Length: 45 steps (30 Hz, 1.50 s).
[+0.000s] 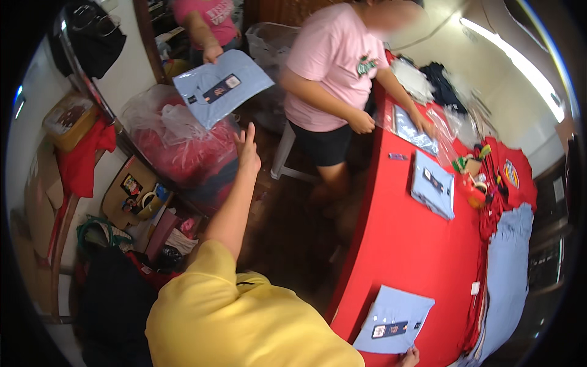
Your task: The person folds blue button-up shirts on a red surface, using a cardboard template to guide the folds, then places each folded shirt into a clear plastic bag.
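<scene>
My left hand (247, 150) is stretched out with its fingers apart and nothing in it. Just beyond it, a co-worker's hand (212, 52) holds out a folded light blue shirt in a clear bag (223, 87), with a dark label on its front. A small gap separates my fingers from that bag. At the lower edge, my right hand (409, 357) grips the near edge of another bagged blue shirt (391, 321) on the red table (391, 257). Only the fingertips of this hand show; the rest is out of the picture.
A person in a pink shirt (324, 67) handles a bagged blue shirt (413, 129) at the table's far end. Another bagged shirt (433, 183) lies midway. Blue cloth (507, 275) is piled along the right. Plastic sacks of red cloth (177, 140) and a white stool (284, 150) stand beyond.
</scene>
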Tool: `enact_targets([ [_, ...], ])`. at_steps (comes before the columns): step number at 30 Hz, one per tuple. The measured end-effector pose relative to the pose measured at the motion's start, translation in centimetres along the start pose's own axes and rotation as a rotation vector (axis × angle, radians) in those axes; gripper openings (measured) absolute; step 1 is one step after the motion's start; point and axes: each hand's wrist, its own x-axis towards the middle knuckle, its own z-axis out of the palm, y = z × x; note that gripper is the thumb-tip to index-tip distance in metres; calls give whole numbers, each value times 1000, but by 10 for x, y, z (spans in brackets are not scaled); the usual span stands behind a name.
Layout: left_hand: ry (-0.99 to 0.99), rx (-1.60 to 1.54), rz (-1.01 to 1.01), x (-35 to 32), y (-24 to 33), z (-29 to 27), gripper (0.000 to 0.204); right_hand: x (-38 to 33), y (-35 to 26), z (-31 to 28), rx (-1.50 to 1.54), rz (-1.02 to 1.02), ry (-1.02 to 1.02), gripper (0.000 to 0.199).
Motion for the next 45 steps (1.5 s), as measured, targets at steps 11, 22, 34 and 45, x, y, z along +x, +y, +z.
enact_targets([
  [11, -82, -637, 190, 110, 43, 1, 42, -62, -60, 37, -173, 18, 139, 15],
  [22, -414, -102, 31, 43, 104, -40, 47, -49, -43, 6, -136, 3, 92, 16],
  [34, -1310, 434, -476, -27, 101, 93, 51, -14, 3, -2, -148, -28, 40, 10],
  [45, -2008, 607, -685, -170, -43, 300, 56, -59, -19, 15, -191, 63, 124, 13],
])
